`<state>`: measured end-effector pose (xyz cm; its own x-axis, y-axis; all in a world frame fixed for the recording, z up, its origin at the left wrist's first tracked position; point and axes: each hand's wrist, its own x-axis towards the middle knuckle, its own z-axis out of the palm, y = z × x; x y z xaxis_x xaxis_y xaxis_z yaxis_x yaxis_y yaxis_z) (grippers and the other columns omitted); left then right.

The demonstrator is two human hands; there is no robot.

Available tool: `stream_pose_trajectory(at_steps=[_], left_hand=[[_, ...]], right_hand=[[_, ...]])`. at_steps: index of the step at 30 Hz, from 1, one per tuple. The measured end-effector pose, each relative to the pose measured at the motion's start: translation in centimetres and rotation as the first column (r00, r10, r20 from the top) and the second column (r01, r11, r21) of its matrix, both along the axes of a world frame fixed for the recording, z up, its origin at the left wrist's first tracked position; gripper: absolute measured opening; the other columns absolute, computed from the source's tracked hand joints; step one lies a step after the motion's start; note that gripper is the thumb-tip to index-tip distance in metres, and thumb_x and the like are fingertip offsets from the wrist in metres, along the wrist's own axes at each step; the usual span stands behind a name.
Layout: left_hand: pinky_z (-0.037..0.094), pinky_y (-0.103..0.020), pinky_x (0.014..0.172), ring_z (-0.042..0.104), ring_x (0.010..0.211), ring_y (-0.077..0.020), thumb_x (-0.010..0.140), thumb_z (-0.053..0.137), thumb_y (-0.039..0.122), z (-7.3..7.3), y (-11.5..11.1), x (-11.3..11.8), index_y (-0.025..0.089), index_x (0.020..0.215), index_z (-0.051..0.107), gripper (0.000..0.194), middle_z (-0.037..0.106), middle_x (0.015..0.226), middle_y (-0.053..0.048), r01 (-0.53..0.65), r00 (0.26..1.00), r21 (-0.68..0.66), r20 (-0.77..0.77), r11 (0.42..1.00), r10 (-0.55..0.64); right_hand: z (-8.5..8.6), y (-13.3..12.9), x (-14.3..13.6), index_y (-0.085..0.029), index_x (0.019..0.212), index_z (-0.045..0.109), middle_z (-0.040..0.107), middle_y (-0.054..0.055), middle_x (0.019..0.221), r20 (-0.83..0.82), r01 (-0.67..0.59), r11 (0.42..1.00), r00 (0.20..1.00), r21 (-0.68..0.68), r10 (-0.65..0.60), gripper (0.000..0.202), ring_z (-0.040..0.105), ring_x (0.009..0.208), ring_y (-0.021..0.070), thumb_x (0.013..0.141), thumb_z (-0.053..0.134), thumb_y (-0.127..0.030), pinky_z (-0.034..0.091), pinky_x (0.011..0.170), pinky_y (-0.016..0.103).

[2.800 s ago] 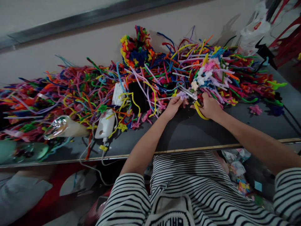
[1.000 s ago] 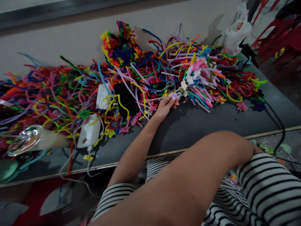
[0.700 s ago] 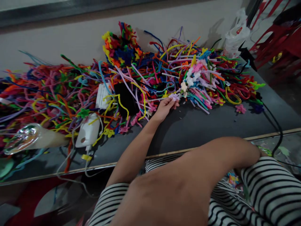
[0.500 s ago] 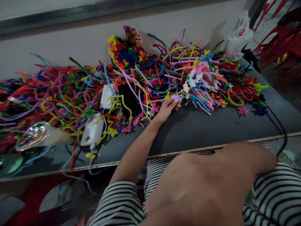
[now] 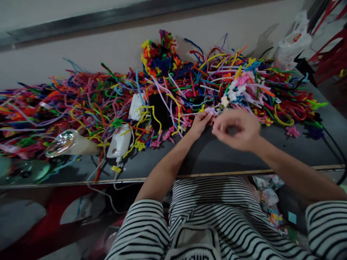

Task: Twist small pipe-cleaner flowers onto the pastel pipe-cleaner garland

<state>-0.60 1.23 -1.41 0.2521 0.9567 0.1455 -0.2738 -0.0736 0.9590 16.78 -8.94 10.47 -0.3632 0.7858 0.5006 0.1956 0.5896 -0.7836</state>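
My left hand (image 5: 201, 124) is pinched on a small light purple pipe-cleaner flower (image 5: 210, 111) at the front of the heap. Close beside it, to the right and nearer the camera, my right hand (image 5: 238, 129) is curled with thumb and fingers together in a ring. It is a little blurred, and whatever lies between its fingertips cannot be made out. Just behind the hands runs a bunch of pipe-cleaner flowers, among them a cream flower (image 5: 225, 101), a white flower (image 5: 233, 94) and a pink flower (image 5: 243, 78).
Tangled pipe cleaners (image 5: 89, 90) cover the back of the dark table (image 5: 217, 159). Yellow-handled scissors (image 5: 283, 117) lie at right, a white device (image 5: 119, 141) with a cable and a tape roll (image 5: 81, 142) at left. A plastic bag (image 5: 294, 45) stands at the back right.
My right arm, which was large and blurred close to the camera, has reached forward to my left hand. The left hand keeps its pinch on the purple flower. The view has shifted left.
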Motion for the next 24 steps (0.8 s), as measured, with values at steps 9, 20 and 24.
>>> stream_pose_trajectory(at_steps=[9, 20, 24], left_hand=[[0.034, -0.021, 0.049, 0.043, 0.051, -0.0056, 0.09, 0.07, 0.05, 1.0, 0.0, -0.2, 0.017, 0.085, 0.068, 0.033, 0.059, 0.067, 0.002, -0.236, 0.971, 0.018, -0.015, 0.971, 0.237], [0.032, -0.021, 0.049, 0.044, 0.05, -0.005, 0.094, 0.064, 0.048, 0.3, 0.6, -0.4, 0.018, 0.086, 0.065, 0.031, 0.059, 0.068, 0.002, -0.296, 0.955, -0.015, -0.027, 0.955, 0.296], [0.032, -0.02, 0.049, 0.044, 0.049, -0.0046, 0.093, 0.067, 0.046, 0.4, 0.7, -0.4, 0.017, 0.083, 0.063, 0.031, 0.058, 0.066, 0.003, -0.299, 0.954, -0.043, -0.017, 0.953, 0.298]], right_hand=[[-6.5, 7.4, 0.5, -0.049, 0.157, 0.02, 0.036, 0.007, 0.162, -0.252, -0.338, 0.82, 0.936, -0.461, 0.244, 0.106, 0.058, 0.06, 0.0065, 0.069, 0.079, -0.044, 0.051, 0.045, 0.026], [-7.5, 8.0, 0.2, -0.047, 0.156, 0.027, 0.043, 0.006, 0.16, -0.365, -0.361, 0.776, 0.913, -0.518, 0.182, 0.092, 0.034, 0.044, -0.0004, 0.077, 0.071, -0.033, 0.035, 0.036, 0.019], [-7.7, 8.1, 0.5, -0.047, 0.156, 0.028, 0.047, 0.005, 0.157, -0.488, -0.487, 0.7, 0.844, -0.522, 0.223, 0.09, 0.027, 0.042, -0.0013, 0.079, 0.07, -0.022, 0.029, 0.034, 0.016]])
